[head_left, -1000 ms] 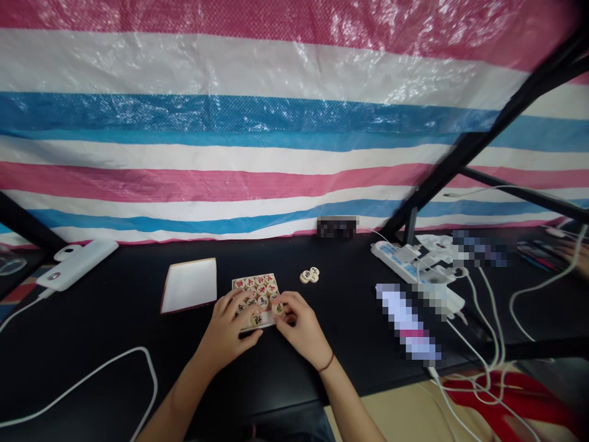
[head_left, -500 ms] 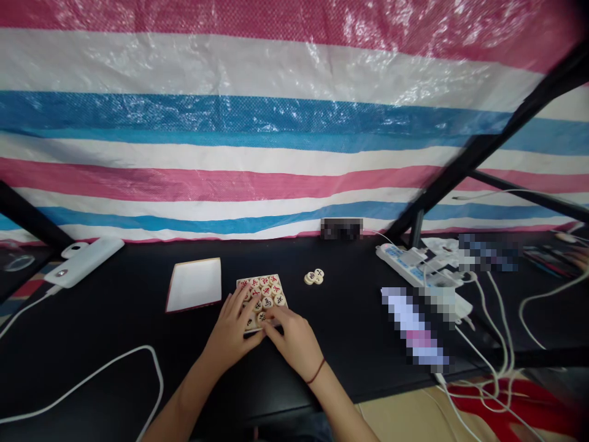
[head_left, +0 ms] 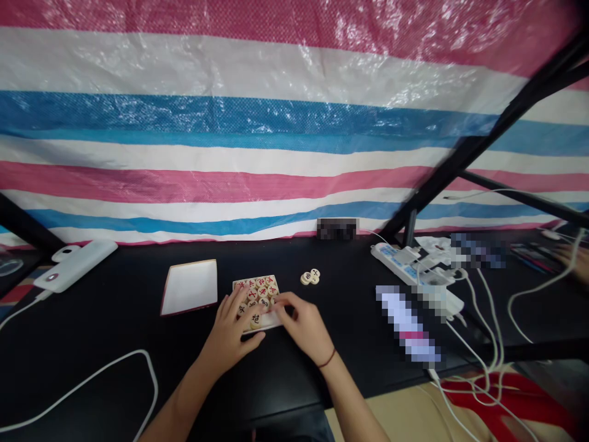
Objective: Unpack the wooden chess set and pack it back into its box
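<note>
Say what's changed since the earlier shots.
In the last half second, the right hand has shifted right, from the near row of the box to its right side, baring part of the white floor. The piece it pinched a second ago no longer shows in its grip. Unchanged: left hand over the box's left side, loose pieces, white-lined lid.

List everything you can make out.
Box: 1, white, centre
Boxed pieces: many, cream, inside box
Loose pieces: 3+, cream, right of box
Tray: 1, white inside, left of box
Device: 1, white, far left
Power strip: 1, white, right
Cables: several, white, left and right
Blurred items: 3+, dark or pale, back and right
Red item: 1, red, lower right
Sheet: 1, pink-white-blue, back
Frame bars: several, black, sides
Table: 1, black, under box
Left hand: 1, bare, over boxed pieces
Right hand: 1, bare, box's right
</note>
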{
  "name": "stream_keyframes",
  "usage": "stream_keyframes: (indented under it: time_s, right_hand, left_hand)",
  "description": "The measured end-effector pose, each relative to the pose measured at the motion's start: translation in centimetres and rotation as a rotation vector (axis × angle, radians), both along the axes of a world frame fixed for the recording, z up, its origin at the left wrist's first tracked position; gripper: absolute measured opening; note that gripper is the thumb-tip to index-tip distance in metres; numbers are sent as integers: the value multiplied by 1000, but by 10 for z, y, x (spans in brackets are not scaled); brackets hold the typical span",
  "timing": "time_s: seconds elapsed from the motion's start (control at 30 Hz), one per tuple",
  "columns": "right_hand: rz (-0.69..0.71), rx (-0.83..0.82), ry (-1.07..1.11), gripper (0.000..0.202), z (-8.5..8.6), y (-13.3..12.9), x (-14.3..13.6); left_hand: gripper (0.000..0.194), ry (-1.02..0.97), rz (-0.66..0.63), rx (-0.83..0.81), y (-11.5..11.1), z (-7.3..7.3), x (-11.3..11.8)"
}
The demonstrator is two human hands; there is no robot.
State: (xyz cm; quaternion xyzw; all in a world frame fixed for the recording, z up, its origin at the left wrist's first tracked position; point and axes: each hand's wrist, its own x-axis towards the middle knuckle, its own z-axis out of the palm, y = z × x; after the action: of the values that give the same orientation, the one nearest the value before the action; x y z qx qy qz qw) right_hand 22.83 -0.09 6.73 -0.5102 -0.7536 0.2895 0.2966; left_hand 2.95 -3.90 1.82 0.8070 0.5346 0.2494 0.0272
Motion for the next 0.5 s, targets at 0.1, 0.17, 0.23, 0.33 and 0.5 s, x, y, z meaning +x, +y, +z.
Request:
stream_keyframes:
  time_s: [0.1,0.17,0.23,0.33,0.5]
  right_hand:
    - [-184,128,-133,23,-2,23,26]
    - [-211,141,-298,37,-4,39,40]
    - [-151,96,-449,52,-5,53,48]
    - [-32,20,-594,52,-5,66,53]
    - [45,-11,-673,36,-5,73,52]
  left_hand:
    - [34,-4,-6,5,-1,4,3]
    - [36,-8,-5,15,-1,5,4]
    - [41,-20,-1,40,-1,5,5]
    - [43,-48,-6,96,1,7,5]
    - [31,-109,-9,174,19,19,8]
